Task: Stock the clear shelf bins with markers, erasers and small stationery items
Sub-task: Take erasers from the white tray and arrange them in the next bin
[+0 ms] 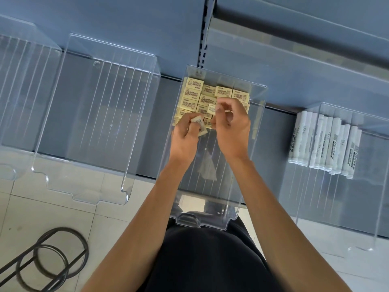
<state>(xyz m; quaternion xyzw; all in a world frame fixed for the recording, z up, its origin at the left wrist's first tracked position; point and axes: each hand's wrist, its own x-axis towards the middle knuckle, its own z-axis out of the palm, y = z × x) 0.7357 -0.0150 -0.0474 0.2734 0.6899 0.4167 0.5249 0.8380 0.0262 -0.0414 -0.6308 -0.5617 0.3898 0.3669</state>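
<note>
1. Head view: the middle clear bin (202, 223) is being stocked with erasers (194, 92), packed in rows at its back.
2. Left hand (185, 142): spare erasers (200, 125) are gripped in curled fingers.
3. Right hand (231, 129): one eraser (211, 108) is pinched; next it likely gets slotted against the rows.
</note>
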